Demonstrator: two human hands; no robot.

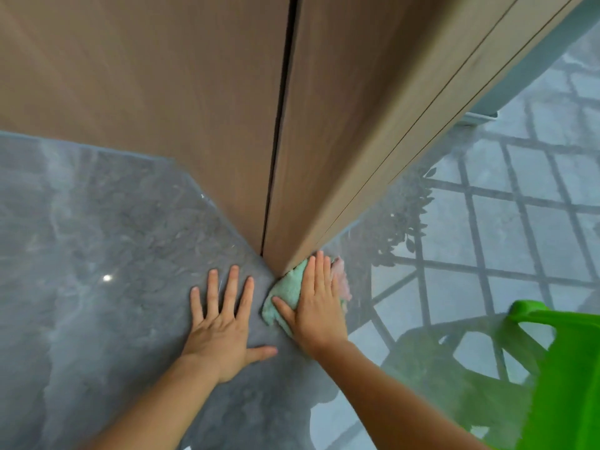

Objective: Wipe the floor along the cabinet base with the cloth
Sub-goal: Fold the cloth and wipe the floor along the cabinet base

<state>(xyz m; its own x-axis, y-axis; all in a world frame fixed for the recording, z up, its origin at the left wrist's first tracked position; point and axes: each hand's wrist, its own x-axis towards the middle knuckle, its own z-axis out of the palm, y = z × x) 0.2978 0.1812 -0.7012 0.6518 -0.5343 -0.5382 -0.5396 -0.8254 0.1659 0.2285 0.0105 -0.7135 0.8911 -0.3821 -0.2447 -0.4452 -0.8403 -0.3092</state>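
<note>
Here, your cloth (pixel 285 295) lies on the floor (pixel 97 238) against the cabinet (pixel 194 108) corner.
Your right hand (pixel 316 306) presses flat on it, fingers close together, thumb apart; your left hand (pixel 224 323) lies flat beside the cloth, fingers spread; a green stool (pixel 565 368) stands well away from the corner.

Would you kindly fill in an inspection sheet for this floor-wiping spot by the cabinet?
Surface: glossy grey marbled floor, mirroring a window grille on the right.
Job's things: green cloth with a pink edge, flat on the floor, touching the wooden cabinet at its corner base.
Clutter: green plastic chair at lower right, apart from the cloth.
Hands: right hand pressed flat on the cloth; left hand spread flat on bare floor beside it, holding nothing.
Cables: nothing seen.
Surroundings: pale wall with skirting beyond the cabinet's right side.
</note>
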